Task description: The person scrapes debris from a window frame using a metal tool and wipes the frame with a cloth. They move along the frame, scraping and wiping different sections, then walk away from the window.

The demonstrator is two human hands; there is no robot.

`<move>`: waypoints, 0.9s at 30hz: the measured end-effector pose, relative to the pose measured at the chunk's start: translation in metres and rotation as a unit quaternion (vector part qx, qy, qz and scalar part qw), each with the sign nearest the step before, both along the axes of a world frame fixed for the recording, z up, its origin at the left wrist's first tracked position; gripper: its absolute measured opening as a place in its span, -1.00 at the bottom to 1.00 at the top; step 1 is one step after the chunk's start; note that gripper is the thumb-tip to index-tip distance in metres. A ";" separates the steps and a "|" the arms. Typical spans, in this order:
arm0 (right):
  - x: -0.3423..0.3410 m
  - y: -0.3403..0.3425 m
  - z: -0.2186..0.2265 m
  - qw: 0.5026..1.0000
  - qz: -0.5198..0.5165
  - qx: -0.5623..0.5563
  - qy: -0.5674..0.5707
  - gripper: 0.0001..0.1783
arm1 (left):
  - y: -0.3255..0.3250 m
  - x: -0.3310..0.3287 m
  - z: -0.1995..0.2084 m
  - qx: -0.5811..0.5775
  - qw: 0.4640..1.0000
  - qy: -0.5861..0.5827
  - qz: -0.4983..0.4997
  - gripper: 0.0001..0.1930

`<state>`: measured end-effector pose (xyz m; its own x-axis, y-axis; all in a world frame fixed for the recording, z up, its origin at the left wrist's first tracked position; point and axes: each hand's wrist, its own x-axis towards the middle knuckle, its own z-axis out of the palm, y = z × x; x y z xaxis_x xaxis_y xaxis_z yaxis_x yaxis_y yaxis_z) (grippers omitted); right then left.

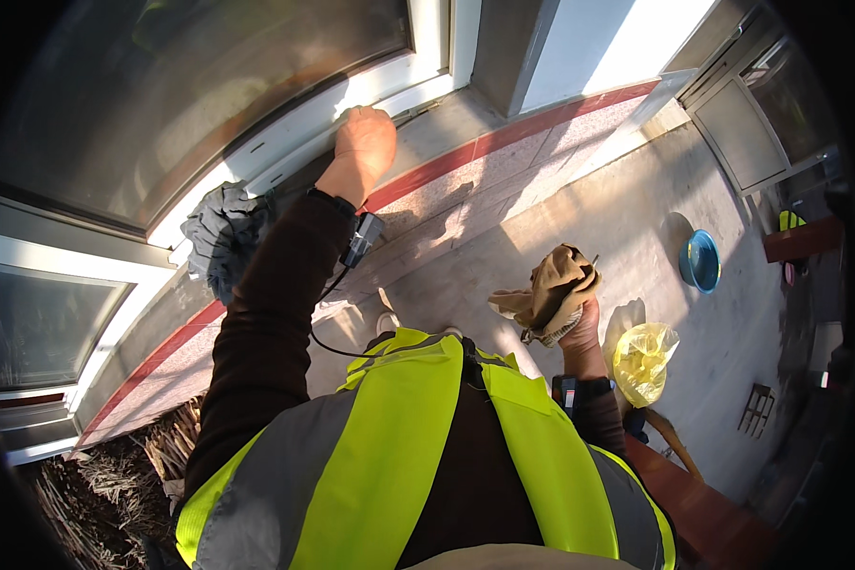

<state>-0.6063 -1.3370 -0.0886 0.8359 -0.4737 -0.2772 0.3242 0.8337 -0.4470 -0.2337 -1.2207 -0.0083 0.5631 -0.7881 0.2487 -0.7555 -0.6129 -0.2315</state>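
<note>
My left hand [363, 147] reaches forward to the lower rail of the white window frame [404, 95]. Its fingers are curled in and face away from me, so whatever they may hold is hidden. Held out at waist height, my right hand [584, 334] grips a crumpled brown cloth [549, 293], whose folds hang over the fingers. A bunched dark grey cloth [220, 237] lies on the sill beside my left forearm.
Below the window runs a ledge with a red band [503, 140]. On the concrete floor to the right are a blue basin [700, 261] and a yellow plastic bag [644, 361]. Bundled sticks [114, 484] lie at lower left. A door [741, 133] stands far right.
</note>
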 end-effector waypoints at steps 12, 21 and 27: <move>0.009 -0.014 -0.002 0.997 0.040 0.026 -0.055 -0.45 | -0.003 0.003 0.015 0.105 0.988 0.060 -0.101 -0.72; 0.008 -0.014 -0.012 0.999 -0.018 0.025 -0.009 -0.46 | -0.015 0.010 0.019 0.082 0.986 0.085 -0.117 -0.82; 0.003 -0.016 -0.015 1.000 0.002 0.014 -0.016 -0.47 | -0.014 0.013 0.011 0.083 0.985 0.068 -0.136 -0.77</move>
